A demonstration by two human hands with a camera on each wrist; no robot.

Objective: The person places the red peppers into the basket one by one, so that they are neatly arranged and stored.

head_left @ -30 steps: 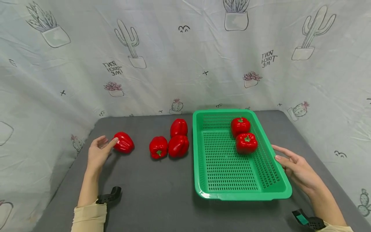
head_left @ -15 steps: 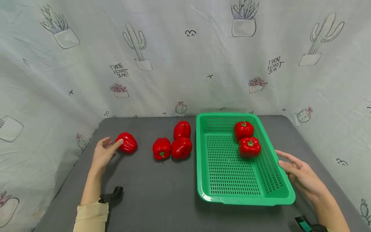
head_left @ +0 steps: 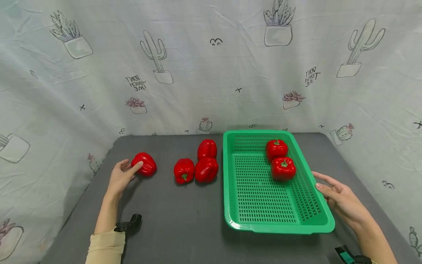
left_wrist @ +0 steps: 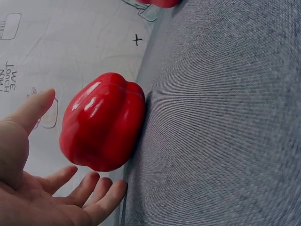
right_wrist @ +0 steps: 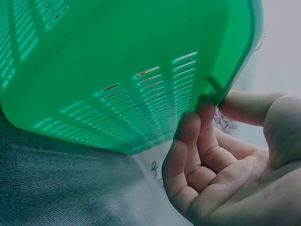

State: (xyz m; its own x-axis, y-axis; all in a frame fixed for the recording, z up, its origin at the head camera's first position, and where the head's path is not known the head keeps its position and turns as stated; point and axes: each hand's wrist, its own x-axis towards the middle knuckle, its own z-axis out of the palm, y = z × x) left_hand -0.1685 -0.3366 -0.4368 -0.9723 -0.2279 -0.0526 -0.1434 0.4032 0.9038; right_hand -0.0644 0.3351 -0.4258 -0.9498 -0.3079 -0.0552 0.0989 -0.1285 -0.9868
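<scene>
A pale cloth [head_left: 197, 66] printed with cacti and potted plants hangs around a dark grey table [head_left: 178, 227]. In the head view, a person's left hand [head_left: 121, 176] reaches in with its thumb and fingers apart, beside 1 red pepper [head_left: 148, 165] lying on the table just past the thumb. Farther to the right of that hand is a cluster of 3 more: a pepper with its green stem toward the viewer [head_left: 184, 171], a pepper on its side [head_left: 206, 170] touching it, and a farther pepper [head_left: 207, 148] behind. Well apart from the left hand, the right hand [head_left: 343, 201] holds the side of a green basket [head_left: 257, 198]. Inside, near the held side, 2 red peppers sit touching: a nearer basket pepper [head_left: 283, 169] and a rear basket pepper [head_left: 276, 149].

In the left wrist view, the thumb and fingers are spread on either side of the single pepper. A gap shows between thumb and pepper; whether the fingertips touch it, I cannot tell.

In the right wrist view, the thumb and curled fingers pinch the basket's rim, with its slotted wall beside the fingertips.
</scene>
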